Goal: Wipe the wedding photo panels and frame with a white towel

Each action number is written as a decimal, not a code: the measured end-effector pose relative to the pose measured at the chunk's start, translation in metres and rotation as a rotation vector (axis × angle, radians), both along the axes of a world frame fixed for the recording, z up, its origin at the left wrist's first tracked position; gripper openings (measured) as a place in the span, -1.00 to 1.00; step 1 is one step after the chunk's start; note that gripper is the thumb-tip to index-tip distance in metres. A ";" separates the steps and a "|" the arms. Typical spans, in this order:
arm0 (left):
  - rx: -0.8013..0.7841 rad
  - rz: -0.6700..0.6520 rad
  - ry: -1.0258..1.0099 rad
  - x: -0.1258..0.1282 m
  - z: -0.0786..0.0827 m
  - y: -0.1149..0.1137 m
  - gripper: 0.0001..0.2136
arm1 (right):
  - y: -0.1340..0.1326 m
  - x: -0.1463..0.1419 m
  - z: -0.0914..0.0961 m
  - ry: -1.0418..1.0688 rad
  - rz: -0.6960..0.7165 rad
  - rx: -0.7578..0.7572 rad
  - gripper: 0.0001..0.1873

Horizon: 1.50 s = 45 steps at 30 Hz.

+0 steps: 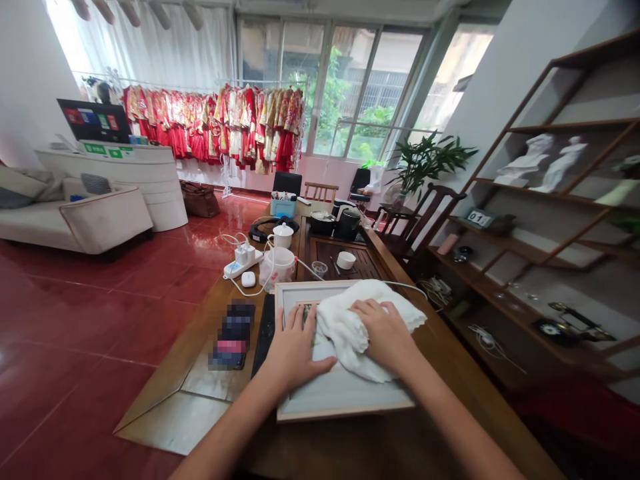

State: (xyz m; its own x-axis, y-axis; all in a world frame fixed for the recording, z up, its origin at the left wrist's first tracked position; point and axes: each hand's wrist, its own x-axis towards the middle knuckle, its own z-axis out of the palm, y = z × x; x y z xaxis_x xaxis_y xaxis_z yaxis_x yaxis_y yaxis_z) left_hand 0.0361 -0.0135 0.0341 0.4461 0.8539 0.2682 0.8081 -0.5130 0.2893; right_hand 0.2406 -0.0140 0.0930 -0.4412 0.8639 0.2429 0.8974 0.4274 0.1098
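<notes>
A picture frame with a pale wooden edge lies flat on the wooden table in front of me. Spread over its left part, my left hand presses down with fingers apart. A white towel is bunched across the right half and hangs past the frame's right edge. My right hand grips the towel, its fingers curled into the cloth. Much of the picture inside the frame is hidden by the towel and my hands.
Left of the frame lies a phone. Beyond it stand a power strip, a plastic tub and a lidded white cup. A small white cup sits on the tea tray. Wooden shelves rise at right.
</notes>
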 end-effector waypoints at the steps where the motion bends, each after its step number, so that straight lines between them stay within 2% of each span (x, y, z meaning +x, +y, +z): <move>1: 0.000 -0.001 0.000 0.000 -0.001 0.000 -0.09 | -0.001 -0.002 -0.001 -0.009 0.013 0.006 -0.78; 3: -0.003 -0.002 -0.001 0.000 -0.002 0.001 -0.06 | -0.004 -0.005 -0.003 -0.014 0.095 -0.023 -0.70; 6: -0.006 -0.006 -0.002 0.000 -0.002 0.002 -0.04 | -0.007 -0.001 0.000 0.002 0.168 -0.082 -0.76; 8: -0.003 -0.006 0.001 0.000 -0.002 0.001 -0.08 | -0.005 0.006 0.003 0.008 0.100 -0.062 -0.81; 11: -0.006 -0.001 0.008 0.001 0.000 0.001 -0.09 | -0.005 0.011 0.002 -0.011 0.003 0.016 -0.72; 14: -0.013 -0.003 0.013 0.001 0.000 0.001 -0.08 | -0.011 0.007 -0.003 -0.005 0.095 -0.015 -0.62; 17: -0.007 -0.008 0.014 0.000 0.001 0.001 -0.07 | -0.015 0.006 -0.003 0.032 0.195 -0.105 -0.64; 20: 0.004 0.001 0.017 0.000 0.001 0.001 -0.09 | -0.010 0.013 0.002 0.025 0.101 -0.050 -0.68; 23: 0.002 0.003 0.036 0.000 0.001 0.001 -0.11 | -0.007 0.015 0.002 -0.007 0.003 0.029 -0.64; 28: -0.003 0.006 0.061 0.000 0.001 0.001 -0.12 | -0.011 0.013 0.002 0.008 0.180 -0.096 -0.63; 29: -0.002 0.007 0.061 0.000 0.001 0.001 -0.12 | -0.010 0.016 0.003 0.016 0.180 -0.105 -0.65; 34: -0.005 0.007 0.072 0.001 0.002 0.000 -0.11 | -0.008 0.030 0.010 -0.027 -0.053 0.037 -0.66; 40: 0.003 0.010 0.075 0.002 0.002 0.000 -0.11 | -0.014 0.023 0.007 0.003 0.184 -0.128 -0.74; 45: -0.011 0.019 0.091 0.003 0.004 0.000 -0.10 | -0.006 0.018 0.005 -0.027 0.073 -0.023 -0.74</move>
State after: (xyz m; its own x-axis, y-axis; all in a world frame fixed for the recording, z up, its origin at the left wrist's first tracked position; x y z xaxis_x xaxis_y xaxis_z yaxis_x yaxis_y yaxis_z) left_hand 0.0389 -0.0137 0.0385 0.4519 0.8650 0.2178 0.8408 -0.4946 0.2198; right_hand 0.2581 -0.0200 0.0984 -0.5090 0.8346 0.2106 0.8608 0.4940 0.1227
